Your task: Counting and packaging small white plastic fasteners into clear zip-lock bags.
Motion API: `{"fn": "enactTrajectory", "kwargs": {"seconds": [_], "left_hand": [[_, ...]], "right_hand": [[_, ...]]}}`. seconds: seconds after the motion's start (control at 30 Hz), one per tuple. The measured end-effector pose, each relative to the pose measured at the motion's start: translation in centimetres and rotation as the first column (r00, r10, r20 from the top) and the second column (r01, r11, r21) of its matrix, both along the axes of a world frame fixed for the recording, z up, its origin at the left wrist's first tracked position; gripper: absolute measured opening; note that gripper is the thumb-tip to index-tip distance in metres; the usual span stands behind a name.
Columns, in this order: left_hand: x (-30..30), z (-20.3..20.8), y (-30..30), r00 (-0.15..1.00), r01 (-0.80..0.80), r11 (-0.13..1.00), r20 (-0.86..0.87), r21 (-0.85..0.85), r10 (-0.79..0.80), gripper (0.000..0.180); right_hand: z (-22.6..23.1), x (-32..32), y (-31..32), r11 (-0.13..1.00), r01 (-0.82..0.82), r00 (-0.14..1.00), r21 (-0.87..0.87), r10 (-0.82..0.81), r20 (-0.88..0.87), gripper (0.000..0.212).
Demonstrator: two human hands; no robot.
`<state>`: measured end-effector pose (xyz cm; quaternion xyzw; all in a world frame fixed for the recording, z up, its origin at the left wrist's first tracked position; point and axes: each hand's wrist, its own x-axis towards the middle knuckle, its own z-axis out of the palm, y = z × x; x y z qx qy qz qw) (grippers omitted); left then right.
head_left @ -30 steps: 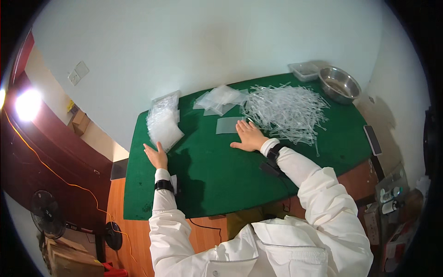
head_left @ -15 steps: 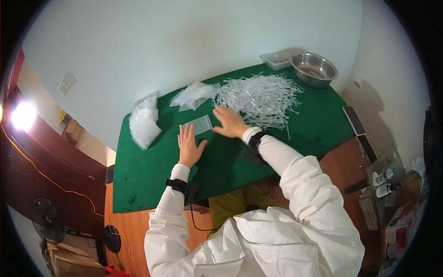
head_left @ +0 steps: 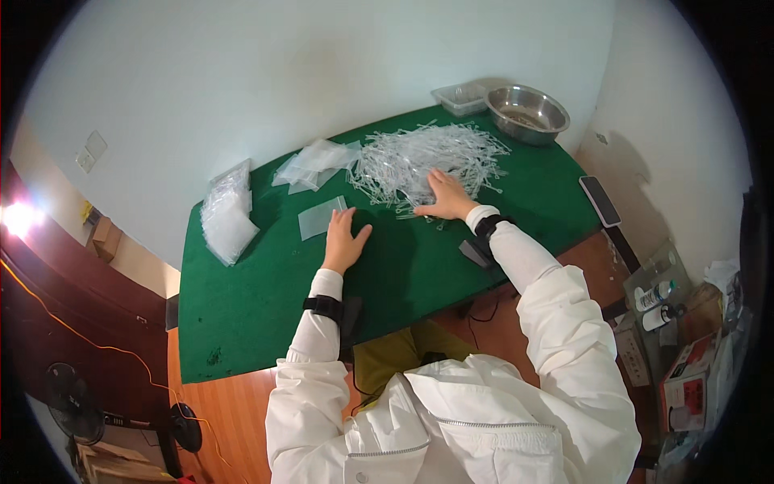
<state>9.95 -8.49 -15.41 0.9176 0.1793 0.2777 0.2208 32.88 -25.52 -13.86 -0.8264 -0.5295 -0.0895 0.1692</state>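
Now the right hand is at the lower edge of the pile of clear plastic pieces, near the middle of the frame, whereas half a second ago it lies further left, between that pile and the single clear bag; its thumb is spread well away from the fingers, which reach over the nearest pieces, and I cannot tell whether the fingertips touch any of them; the left hand, earlier at the bag's lower left end, is now at its right end, fingers slightly bent over the lower right corner and thumb held apart, so nothing is pinched between thumb and fingers; whether it presses on the bag I cannot tell; the whole table also sits a little further left in the view than before; the single bag lies flat on the green cloth left of centre, tilted a little, a small translucent rectangle with the green showing through and a narrow strip along its right edge; the pile is a wide, tangled heap of thin transparent sticks, some with small loops at their ends, with stray ones poking out round its rim; above the single bag, loose bags overlap in a fanned heap; further left rests a thicker stack of bags, glossy and whitish; a steel bowl stands at the upper right beside a clear tray.
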Motion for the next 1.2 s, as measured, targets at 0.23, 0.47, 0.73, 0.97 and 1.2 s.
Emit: {"fn": "enactTrajectory", "kwargs": {"seconds": [0.23,0.47,0.73,0.97,1.2], "left_hand": [[-0.2,1.0,0.1,0.971,-0.002,0.986,0.234,-0.168,0.042,0.039],[-0.9,1.5,0.1,0.946,-0.005,0.985,0.319,-0.175,0.061,0.03],[-0.8,1.6,0.0,0.935,-0.017,0.962,0.337,-0.272,0.112,0.026],[-0.3,1.8,-0.5,0.935,0.029,0.95,0.344,-0.31,0.083,0.025],[-0.9,1.1,-0.1,0.942,0.02,0.946,0.322,-0.323,0.09,0.024]], "right_hand": [[0.5,-0.8,1.2,0.964,-0.251,0.959,0.087,0.26,-0.114,0.058],[5.4,0.6,-3.9,0.953,-0.295,0.924,-0.067,0.267,-0.272,0.03],[5.0,-1.8,-9.1,0.847,-0.491,0.788,-0.205,0.331,-0.519,0.025],[4.3,-1.9,-5.2,0.839,-0.539,0.775,0.075,0.529,-0.346,0.029],[6.5,-0.2,-8.3,0.854,-0.471,0.876,-0.223,0.482,-0.002,0.021]]}}
